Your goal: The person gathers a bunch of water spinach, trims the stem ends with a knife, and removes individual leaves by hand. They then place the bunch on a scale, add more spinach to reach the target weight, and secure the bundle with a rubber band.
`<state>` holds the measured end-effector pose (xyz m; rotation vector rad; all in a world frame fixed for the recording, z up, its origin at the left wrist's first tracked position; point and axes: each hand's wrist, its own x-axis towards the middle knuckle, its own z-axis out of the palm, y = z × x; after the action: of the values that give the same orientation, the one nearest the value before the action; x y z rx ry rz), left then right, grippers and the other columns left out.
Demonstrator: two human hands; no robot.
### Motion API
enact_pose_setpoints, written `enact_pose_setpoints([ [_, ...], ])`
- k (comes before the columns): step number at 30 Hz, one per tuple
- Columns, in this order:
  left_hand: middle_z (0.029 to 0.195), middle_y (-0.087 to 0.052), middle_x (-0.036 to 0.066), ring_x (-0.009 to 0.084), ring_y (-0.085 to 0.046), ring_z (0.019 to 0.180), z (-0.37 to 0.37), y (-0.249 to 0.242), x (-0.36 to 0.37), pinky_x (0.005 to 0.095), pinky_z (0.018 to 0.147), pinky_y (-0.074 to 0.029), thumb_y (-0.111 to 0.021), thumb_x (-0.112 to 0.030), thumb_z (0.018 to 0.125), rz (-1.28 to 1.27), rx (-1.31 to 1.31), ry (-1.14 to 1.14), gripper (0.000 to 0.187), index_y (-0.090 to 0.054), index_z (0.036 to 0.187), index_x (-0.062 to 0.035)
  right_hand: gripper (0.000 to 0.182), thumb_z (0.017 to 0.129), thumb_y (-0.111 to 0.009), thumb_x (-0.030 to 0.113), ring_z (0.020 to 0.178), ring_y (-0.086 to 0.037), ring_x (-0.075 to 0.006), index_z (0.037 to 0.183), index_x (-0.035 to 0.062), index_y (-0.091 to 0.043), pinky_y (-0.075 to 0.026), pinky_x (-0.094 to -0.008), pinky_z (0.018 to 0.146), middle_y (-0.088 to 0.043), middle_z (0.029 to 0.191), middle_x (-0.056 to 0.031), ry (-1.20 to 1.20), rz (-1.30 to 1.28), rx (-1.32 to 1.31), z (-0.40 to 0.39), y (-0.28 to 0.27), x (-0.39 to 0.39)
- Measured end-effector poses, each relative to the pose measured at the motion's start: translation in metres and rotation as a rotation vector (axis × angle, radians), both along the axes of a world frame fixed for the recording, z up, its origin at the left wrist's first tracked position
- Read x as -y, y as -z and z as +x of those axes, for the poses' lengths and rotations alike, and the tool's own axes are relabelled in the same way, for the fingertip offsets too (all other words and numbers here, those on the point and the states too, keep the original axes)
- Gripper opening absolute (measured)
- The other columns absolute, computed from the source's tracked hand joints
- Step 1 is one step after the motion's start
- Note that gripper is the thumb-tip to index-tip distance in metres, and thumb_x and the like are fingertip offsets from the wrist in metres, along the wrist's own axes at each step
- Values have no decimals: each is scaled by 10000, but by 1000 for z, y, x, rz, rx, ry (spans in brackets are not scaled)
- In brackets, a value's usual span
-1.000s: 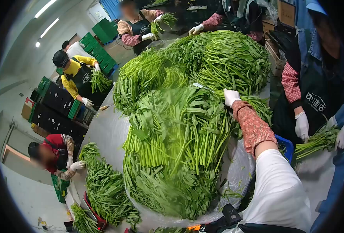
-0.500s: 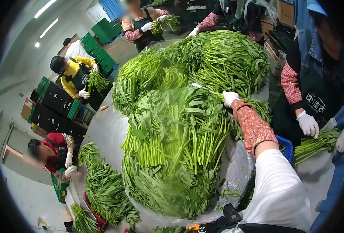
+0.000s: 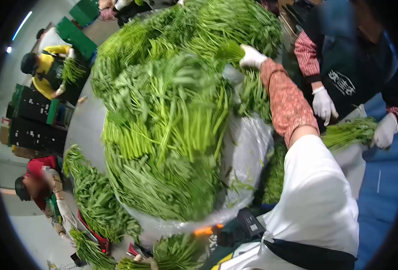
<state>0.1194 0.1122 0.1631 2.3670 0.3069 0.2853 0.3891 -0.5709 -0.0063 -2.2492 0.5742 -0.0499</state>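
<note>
My right hand [image 3: 253,57], in a white glove below a patterned orange sleeve, reaches to the right side of a big heap. Its fingers are closed on a bunch of leafy greens that looks like water spinach [image 3: 230,51]. The heap of greens [image 3: 163,135] lies in layers, pale stems facing me and leaves folded around. At the bottom edge, a few fingertips of what seems to be my left hand [image 3: 153,265] press around another bunch of greens [image 3: 178,249]. The rest of that hand is out of frame.
Clear plastic sheeting [image 3: 248,146] lies under the heap on the table. A co-worker's gloved hands [image 3: 385,131] hold greens at right. More greens [image 3: 98,202] and a red-edged device [image 3: 91,229] lie at left. Two people stand beyond the table's left edge, near dark crates [image 3: 32,101].
The view has swung, shifting the heap left and up. My right hand has drawn a bunch of greens out from the heap's right side. More of the bunch at the bottom edge shows.
</note>
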Motion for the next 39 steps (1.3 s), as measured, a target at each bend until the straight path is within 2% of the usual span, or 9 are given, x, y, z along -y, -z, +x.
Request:
enact_pose_setpoints([
  [16,1262,-555,156,227,-541,1100,-24,21,-44,331,901,-487,-635,45,867,-322,-25,133,425,-514,1274,31,243,825,-686,140,731,-680,-168,1018,-9,-689,-580,-315,668,-702,892,-75,-65,961,476,-111,-131,-11],
  [19,1214,-583,137,211,-564,1030,-29,22,-68,313,864,-495,-648,43,864,182,51,439,416,-527,1261,25,317,835,-672,115,929,-666,-216,1130,4,-637,-552,-352,847,-692,1023,-91,-271,1186,473,-121,-143,-41],
  [20,1175,-596,131,208,-577,971,-41,33,-62,310,832,-501,-655,56,857,-393,69,96,405,-530,1241,25,395,827,-678,122,903,-670,-223,1193,15,-574,-579,-378,792,-679,1027,-94,-319,1216,498,-119,-138,-45],
  [25,1120,-592,122,198,-578,935,-48,33,-59,324,791,-518,-660,124,784,-673,167,119,441,-531,1195,31,385,833,-710,149,865,-682,-185,1179,46,-576,-595,-348,741,-676,1021,-108,-556,1258,449,-120,-147,-134],
  [26,1189,-593,114,193,-598,998,-46,47,-72,334,851,-519,-676,126,727,-1523,190,-226,595,-491,1281,14,373,836,-710,153,852,-685,-185,1170,48,-581,-598,-347,730,-680,1007,-109,-493,1319,379,-132,-149,-160],
  [27,1053,-607,117,124,-568,842,-47,61,-85,243,706,-499,-665,116,727,-596,79,141,480,-528,1178,30,362,839,-711,157,839,-688,-184,1162,51,-587,-600,-346,719,-684,994,-109,-428,1379,303,-144,-154,-189],
  [30,1115,-597,73,142,-563,995,-41,39,-67,280,836,-483,-660,109,778,-101,208,477,456,-527,1202,6,356,851,-693,119,826,-654,-176,1165,1,-575,-559,-319,757,-662,956,-87,-428,1139,115,-176,-181,-275],
  [32,1043,-642,76,139,-598,929,-35,19,-41,270,816,-495,-675,94,776,-484,210,455,361,-590,1117,8,323,798,-750,115,827,-657,-163,1067,-1,-616,-542,-299,763,-676,889,-100,-550,959,131,-188,-179,-323],
  [39,964,-701,150,225,-687,854,-11,-28,9,306,794,-516,-742,-34,676,-288,390,828,620,-553,1261,41,554,752,-753,42,1002,-587,-120,1269,8,-557,-462,-289,910,-636,1123,-55,-611,980,34,-241,-183,-410],
])
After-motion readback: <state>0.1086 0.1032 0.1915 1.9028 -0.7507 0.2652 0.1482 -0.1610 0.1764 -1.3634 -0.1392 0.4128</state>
